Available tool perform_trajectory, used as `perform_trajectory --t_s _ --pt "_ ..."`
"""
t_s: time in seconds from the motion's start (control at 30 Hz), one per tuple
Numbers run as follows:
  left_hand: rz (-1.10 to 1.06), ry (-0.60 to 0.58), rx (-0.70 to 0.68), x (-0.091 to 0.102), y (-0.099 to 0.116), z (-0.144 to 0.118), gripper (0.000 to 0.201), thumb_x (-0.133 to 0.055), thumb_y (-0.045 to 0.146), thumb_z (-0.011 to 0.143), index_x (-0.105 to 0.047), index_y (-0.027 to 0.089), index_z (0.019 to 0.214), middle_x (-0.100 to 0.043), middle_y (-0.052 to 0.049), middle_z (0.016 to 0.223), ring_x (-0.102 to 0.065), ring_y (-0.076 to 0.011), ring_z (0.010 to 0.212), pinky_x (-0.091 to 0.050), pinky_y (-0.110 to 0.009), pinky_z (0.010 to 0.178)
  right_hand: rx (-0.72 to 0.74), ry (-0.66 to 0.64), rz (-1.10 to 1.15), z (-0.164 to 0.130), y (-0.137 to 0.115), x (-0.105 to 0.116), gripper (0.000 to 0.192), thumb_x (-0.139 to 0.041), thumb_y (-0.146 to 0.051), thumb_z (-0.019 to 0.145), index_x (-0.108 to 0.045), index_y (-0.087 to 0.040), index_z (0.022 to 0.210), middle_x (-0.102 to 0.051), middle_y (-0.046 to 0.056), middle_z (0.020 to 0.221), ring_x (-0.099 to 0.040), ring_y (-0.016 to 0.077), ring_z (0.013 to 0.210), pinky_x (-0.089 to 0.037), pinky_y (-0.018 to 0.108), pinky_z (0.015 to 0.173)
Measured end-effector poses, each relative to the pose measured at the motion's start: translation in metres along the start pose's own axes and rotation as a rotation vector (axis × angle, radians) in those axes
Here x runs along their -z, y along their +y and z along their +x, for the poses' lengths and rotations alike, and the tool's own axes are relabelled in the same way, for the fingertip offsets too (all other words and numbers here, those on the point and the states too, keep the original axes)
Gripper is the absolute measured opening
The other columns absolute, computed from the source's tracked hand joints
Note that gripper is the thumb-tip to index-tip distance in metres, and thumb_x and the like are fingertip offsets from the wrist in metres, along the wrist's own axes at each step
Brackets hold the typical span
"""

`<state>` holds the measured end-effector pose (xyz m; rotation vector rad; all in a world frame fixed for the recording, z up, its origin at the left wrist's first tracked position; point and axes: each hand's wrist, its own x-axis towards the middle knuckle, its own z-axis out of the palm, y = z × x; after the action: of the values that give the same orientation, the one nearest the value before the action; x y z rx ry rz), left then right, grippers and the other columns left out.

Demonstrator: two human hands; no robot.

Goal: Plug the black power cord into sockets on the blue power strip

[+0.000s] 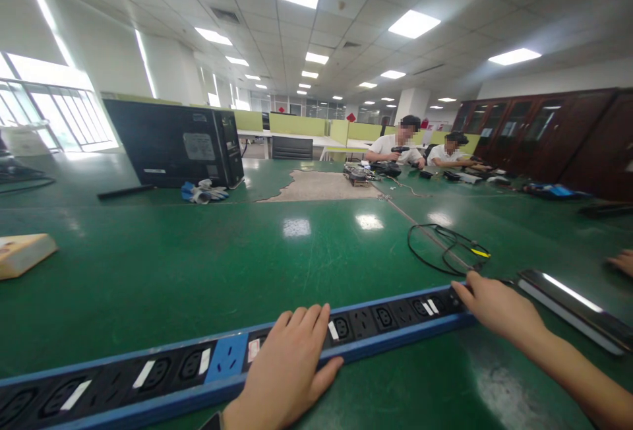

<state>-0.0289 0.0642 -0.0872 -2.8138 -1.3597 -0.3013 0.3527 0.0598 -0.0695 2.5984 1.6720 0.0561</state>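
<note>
We see the left hand [284,367] spread flat, palm pressing on the long blue power strip [217,367] lying across the green table [208,258]. The right hand [494,308] rests open-fingered on the strip's far end, near a coiled black cable [445,248].

A green table [163,265] was covered with a long blue power strip [208,361], a looped black cable [448,248], a black bar [573,308], a computer case [173,143] and a pale block [22,253].

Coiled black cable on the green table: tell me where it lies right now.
In the head view the coiled black cable lies right of centre on the green table, just beyond the far end of the blue power strip, near the right hand.
</note>
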Motion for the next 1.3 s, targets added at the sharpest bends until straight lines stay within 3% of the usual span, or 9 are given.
perform_trajectory --t_s 0.2,0.57,0.9,1.13,1.3 --pt "0.006 -0.002 -0.001 -0.001 0.000 -0.001 0.059 -0.050 0.044 0.087 -0.046 0.014 0.139 -0.056 -0.013 0.132 -0.053 -0.0313 0.112 -0.043 -0.047 0.096 0.007 -0.039 0.024 0.003 0.002 0.002 0.043 -0.026 -0.051 0.091 -0.054 -0.019 0.084 -0.069 0.015 0.085 -0.068 0.0333 0.086 -0.047 0.041 0.069" --pt "0.017 0.019 -0.013 -0.002 0.000 0.000 0.059 -0.051 0.044 0.087 -0.047 0.014 0.137 -0.057 -0.014 0.131 -0.054 -0.0312 0.111 -0.043 -0.047 0.094 0.013 0.020 -0.064 -0.006 -0.010 0.018 0.039 -0.033 -0.050 0.088 -0.057 -0.021 0.081 -0.069 0.013 0.086 -0.067 0.0343 0.083 -0.046 0.040 0.064" --pt "0.020 0.038 -0.031 -0.003 -0.001 0.001 0.059 -0.050 0.045 0.087 -0.048 0.013 0.136 -0.057 -0.014 0.129 -0.054 -0.0305 0.110 -0.043 -0.046 0.094 0.044 -0.046 -0.068 0.003 -0.008 0.024 0.039 -0.034 -0.051 0.087 -0.057 -0.020 0.080 -0.069 0.013 0.087 -0.067 0.0316 0.085 -0.045 0.037 0.066" --pt "0.019 0.039 -0.029 -0.003 -0.001 -0.001 0.059 -0.050 0.047 0.087 -0.047 0.015 0.137 -0.057 -0.013 0.130 -0.054 -0.0300 0.110 -0.042 -0.045 0.094 0.017 0.014 -0.095 -0.010 -0.008 0.011 0.043 -0.028 -0.052 0.090 -0.056 -0.019 0.091 -0.069 0.014 0.086 -0.067 0.0336 0.082 -0.045 0.039 0.063" --pt "0.024 0.034 -0.030 -0.003 -0.001 -0.001 0.059 -0.050 0.047 0.087 -0.046 0.015 0.137 -0.056 -0.013 0.131 -0.054 -0.0305 0.111 -0.042 -0.045 0.094 0.084 -0.041 -0.105 -0.004 -0.006 0.004 0.039 -0.029 -0.049 0.091 -0.054 -0.019 0.089 -0.069 0.015 0.089 -0.067 0.0331 0.086 -0.045 0.040 0.068"
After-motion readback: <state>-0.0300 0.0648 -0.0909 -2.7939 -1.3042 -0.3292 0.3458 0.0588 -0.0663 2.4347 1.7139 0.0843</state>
